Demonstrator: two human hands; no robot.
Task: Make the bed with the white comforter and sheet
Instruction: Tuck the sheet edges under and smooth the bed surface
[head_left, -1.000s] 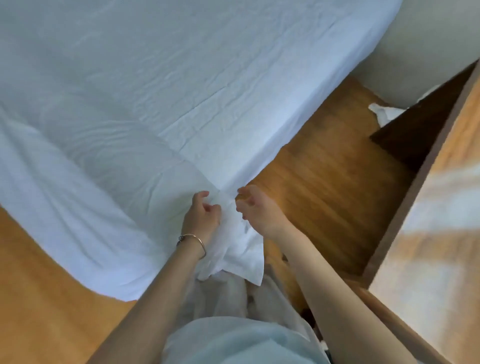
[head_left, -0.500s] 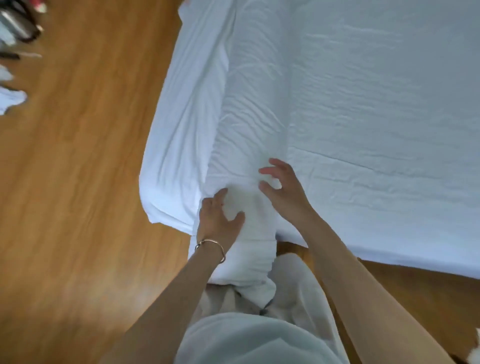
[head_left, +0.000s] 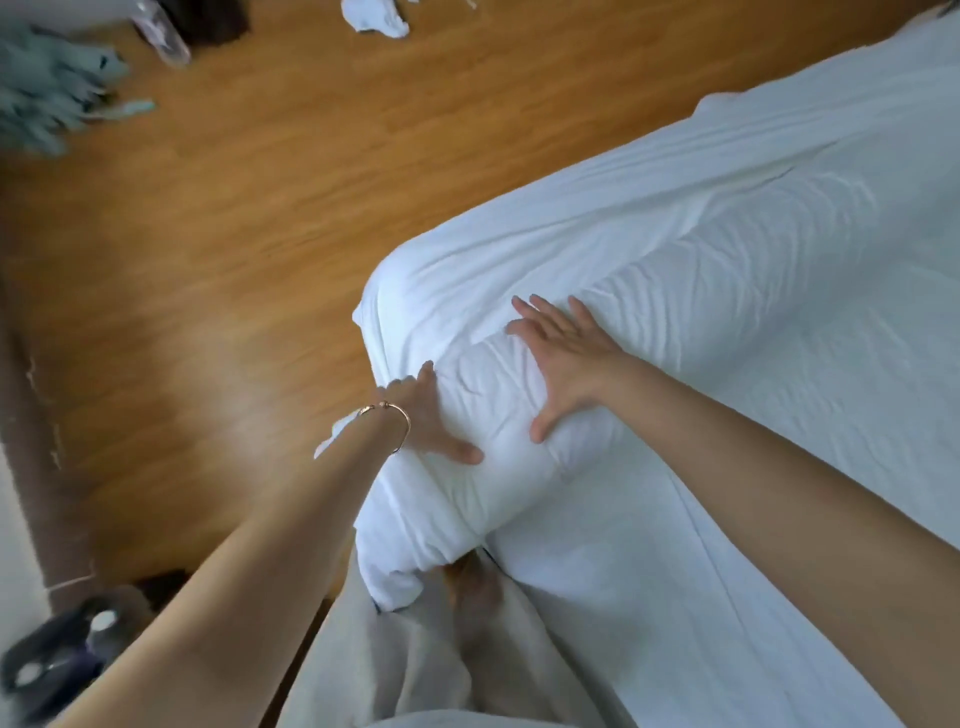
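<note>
A: From the head view, where were your hands?

B: At the bed's near corner. Your right hand (head_left: 563, 364) lay flat on the comforter (head_left: 519, 415), fingers straight and spread, pressing rather than gripping. Your left hand (head_left: 431, 421) pushed against the side of that same padded bulge, thumb out along it; I couldn't tell whether its fingers had caught any cloth underneath.

A: And the bedding itself?

B: The comforter covered the top and bunched thick at the corner, one end trailing down toward your legs. The sheet (head_left: 779, 467) lay wrinkled across the mattress to the right.

A: What could have gone wrong from there?

B: I'd judge the bulge could spring back once you lifted your palms, since nothing pinned it. Pushing sideways with the left hand might have dragged the corner off the edge toward the floor (head_left: 234, 234). The trailing end could also have caught against your legs and pulled the cover askew.
</note>
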